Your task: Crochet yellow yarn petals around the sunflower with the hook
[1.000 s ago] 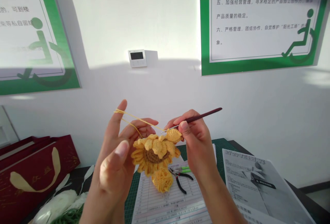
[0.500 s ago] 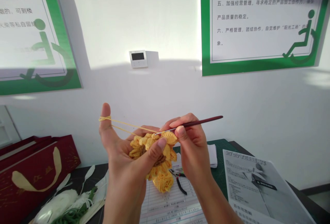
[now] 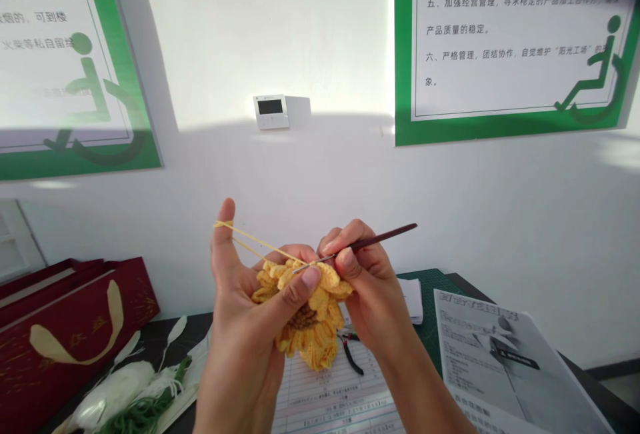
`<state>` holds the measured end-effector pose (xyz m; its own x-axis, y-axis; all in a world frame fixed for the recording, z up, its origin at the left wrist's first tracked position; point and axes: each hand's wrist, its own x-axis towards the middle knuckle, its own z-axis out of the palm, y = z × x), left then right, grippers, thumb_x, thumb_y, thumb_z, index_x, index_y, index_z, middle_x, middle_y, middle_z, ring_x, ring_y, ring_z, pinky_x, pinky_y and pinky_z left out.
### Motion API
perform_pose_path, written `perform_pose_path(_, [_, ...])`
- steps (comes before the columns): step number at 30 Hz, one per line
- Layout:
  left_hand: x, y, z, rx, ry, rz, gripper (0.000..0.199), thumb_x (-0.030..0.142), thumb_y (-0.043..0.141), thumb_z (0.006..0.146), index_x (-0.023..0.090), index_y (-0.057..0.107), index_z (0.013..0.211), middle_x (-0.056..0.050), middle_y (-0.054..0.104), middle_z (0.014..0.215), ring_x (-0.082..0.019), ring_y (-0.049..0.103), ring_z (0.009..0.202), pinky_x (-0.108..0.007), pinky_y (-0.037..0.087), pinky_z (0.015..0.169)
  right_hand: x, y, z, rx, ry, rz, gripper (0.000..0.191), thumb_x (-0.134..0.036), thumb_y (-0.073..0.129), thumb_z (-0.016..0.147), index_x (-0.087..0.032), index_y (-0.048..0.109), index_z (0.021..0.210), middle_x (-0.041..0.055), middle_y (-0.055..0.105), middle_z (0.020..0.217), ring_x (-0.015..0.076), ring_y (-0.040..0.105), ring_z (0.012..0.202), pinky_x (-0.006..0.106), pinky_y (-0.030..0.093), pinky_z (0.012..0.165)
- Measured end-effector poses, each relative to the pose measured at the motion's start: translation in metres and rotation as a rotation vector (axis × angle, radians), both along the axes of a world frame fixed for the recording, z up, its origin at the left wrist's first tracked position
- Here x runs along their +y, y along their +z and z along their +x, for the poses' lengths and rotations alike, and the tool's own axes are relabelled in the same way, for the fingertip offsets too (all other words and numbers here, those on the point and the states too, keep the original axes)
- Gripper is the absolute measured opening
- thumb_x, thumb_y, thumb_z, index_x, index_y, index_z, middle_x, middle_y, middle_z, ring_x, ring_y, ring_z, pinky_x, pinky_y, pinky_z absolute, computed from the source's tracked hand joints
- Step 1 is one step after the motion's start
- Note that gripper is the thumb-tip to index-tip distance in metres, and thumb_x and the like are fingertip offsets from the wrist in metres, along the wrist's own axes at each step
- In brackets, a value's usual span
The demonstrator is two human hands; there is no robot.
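Note:
My left hand [image 3: 250, 307] pinches a yellow crocheted flower [image 3: 327, 307] with a brown centre, its thumb pressed on the upper petals. Yellow yarn [image 3: 260, 239] is looped round the raised index finger and runs taut down to the flower's top edge. Between the thumb and fingers of my right hand [image 3: 367, 274] is a crochet hook [image 3: 383, 237] with a dark red handle. The hook's metal shaft lies at the top petals, by my left thumb; its tip is partly hard to make out. Behind the flower's lower edge sits a yellow yarn ball [image 3: 320, 354].
Dark-handled pliers [image 3: 353, 354] lie on a printed sheet [image 3: 340, 397] below my hands. A printed page with a picture [image 3: 515, 361] is at right, over a green cutting mat [image 3: 430, 301]. Red gift bags [image 3: 85, 347] stand left, beside white and green yarn [image 3: 143, 411].
My left hand and the flower have shifted slightly right. The hook has moved left and down, its tip now nearer my left thumb. The yarn between finger and flower is shorter.

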<state>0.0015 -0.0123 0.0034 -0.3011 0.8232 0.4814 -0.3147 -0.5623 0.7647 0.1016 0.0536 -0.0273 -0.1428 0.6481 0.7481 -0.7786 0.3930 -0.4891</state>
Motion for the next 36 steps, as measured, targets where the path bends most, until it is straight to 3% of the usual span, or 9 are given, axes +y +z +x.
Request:
perform_pose_path(8, [-0.004,0.000,0.000,0.070,-0.025,-0.002,0.119,0.007,0.087,0.069,0.052,0.024,0.159,0.003,0.074,0.075,-0.019,0.069,0.057,-0.029,0.058,0.054,-0.001,-0.003,-0.003,0.076,-0.053,0.104,0.013,-0.034,0.078,0.090,-0.025,0.071,0.086,-0.0019,0.059,0.076,0.0133,0.055,0.073,0.026,0.042,0.067])
perform_pose_path(17, [-0.003,-0.001,-0.006,0.145,-0.061,0.050,0.123,0.025,0.091,0.073,0.056,0.011,0.161,0.005,0.072,0.069,-0.019,0.068,0.054,-0.028,0.056,0.051,0.000,-0.001,-0.002,0.007,0.222,-0.003,0.019,-0.038,0.074,0.093,-0.023,0.068,0.084,-0.0026,0.057,0.068,0.0111,0.045,0.062,0.024,0.032,0.055])
perform_pose_path(23, [-0.002,0.000,-0.010,0.156,-0.223,0.023,0.135,0.006,0.085,0.072,0.054,-0.004,0.162,0.004,0.072,0.070,-0.019,0.067,0.056,-0.027,0.054,0.051,0.002,-0.001,0.001,0.023,0.248,-0.021,0.021,-0.038,0.065,0.099,-0.022,0.063,0.085,-0.0044,0.054,0.065,0.0084,0.040,0.053,0.022,0.027,0.049])
perform_pose_path(27, [-0.002,0.000,-0.012,0.158,-0.297,0.001,0.139,0.003,0.084,0.071,0.054,-0.008,0.161,0.005,0.072,0.072,-0.020,0.068,0.057,-0.028,0.055,0.053,0.001,-0.001,0.005,0.023,0.206,0.045,0.022,-0.037,0.062,0.101,-0.022,0.060,0.086,-0.0053,0.052,0.065,0.0073,0.040,0.051,0.022,0.027,0.050])
perform_pose_path(31, [0.000,-0.001,-0.013,0.160,-0.361,0.003,0.134,0.006,0.084,0.072,0.056,-0.003,0.161,0.005,0.073,0.074,-0.017,0.067,0.058,-0.025,0.054,0.054,0.001,-0.001,0.006,0.038,0.150,0.068,0.023,-0.037,0.058,0.103,-0.022,0.059,0.086,-0.0063,0.051,0.063,0.0065,0.038,0.047,0.023,0.027,0.049])
perform_pose_path(36, [-0.001,0.000,-0.014,0.174,-0.390,0.026,0.116,0.014,0.087,0.073,0.057,0.020,0.159,0.004,0.073,0.073,-0.015,0.064,0.058,-0.022,0.051,0.052,-0.005,0.001,0.007,0.052,0.192,-0.010,0.025,-0.036,0.056,0.104,-0.022,0.058,0.083,-0.0074,0.047,0.061,0.0061,0.032,0.044,0.023,0.022,0.043])
